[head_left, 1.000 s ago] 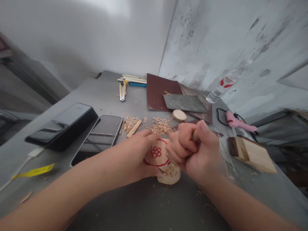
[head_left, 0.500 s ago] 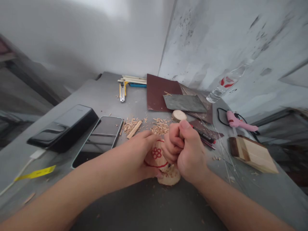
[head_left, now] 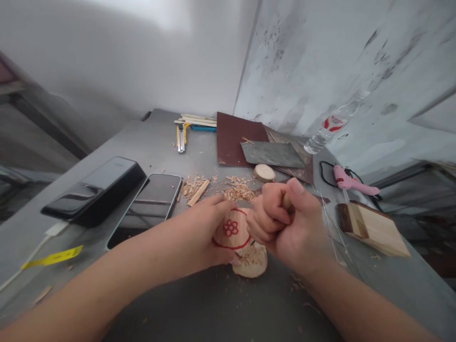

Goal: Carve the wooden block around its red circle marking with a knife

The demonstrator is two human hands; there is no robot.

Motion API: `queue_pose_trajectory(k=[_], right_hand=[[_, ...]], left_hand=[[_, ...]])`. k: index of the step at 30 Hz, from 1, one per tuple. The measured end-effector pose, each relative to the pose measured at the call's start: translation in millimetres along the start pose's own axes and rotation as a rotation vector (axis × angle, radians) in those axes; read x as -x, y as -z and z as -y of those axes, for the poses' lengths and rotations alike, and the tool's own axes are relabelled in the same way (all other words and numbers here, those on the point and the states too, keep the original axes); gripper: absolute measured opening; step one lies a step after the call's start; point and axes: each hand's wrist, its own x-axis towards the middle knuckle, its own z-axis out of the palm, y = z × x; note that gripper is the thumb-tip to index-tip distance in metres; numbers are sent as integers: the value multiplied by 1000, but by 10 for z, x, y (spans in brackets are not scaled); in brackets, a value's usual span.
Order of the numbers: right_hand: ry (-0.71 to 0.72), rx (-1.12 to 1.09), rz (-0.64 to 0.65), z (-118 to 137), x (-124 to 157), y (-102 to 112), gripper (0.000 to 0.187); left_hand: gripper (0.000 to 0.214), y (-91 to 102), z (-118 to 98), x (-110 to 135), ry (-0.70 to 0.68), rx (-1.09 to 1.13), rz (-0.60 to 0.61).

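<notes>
My left hand point(head_left: 213, 230) is closed around the left side of a pale wooden piece point(head_left: 242, 228) with a red flower and a red curved line drawn on it. Under its near edge lies a round wood slice point(head_left: 254, 266) scattered with shavings. My right hand point(head_left: 285, 223) makes a fist around a carving tool point(head_left: 286, 201); the end of its wooden handle shows by the thumb. A small dark tip appears below the fist at the wooden piece's right edge, and most of the tool is hidden by the fingers.
Piles of wood shavings point(head_left: 238, 190) and a small wood slice point(head_left: 264, 173) lie beyond the hands. A phone point(head_left: 153, 199) and black power bank point(head_left: 96, 190) are at left. Behind are a utility knife point(head_left: 181, 135), sandpaper point(head_left: 238, 137), and a bottle point(head_left: 331, 124); a pink glue gun point(head_left: 352, 183) and wood block point(head_left: 377, 228) sit right.
My right fist has shifted right with the carving tool, baring more of the wooden piece's right side and the handle's end. My left hand stays almost in place.
</notes>
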Motion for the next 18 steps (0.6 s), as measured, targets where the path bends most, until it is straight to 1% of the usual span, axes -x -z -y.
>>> queue_pose_trajectory(k=[3,6,12,14,18], right_hand=[[35,54,32,-22,18,-3,64],[51,66,-3,-82,8,7,64],[-71,28,-123,-185,-41,59,59],[-80,15,-113,-179,-37,89,60],[-45,-46,-11,-65,3,113,61]], left_hand=[[36,-2,11,-6,-28,6,3],[37,-7,15,-7,-33,-15,4],[46,-8,4,13,-20,5,-4],[45,-5,0,11,3,5,4],[45,-5,9,-5,7,-19,-3]])
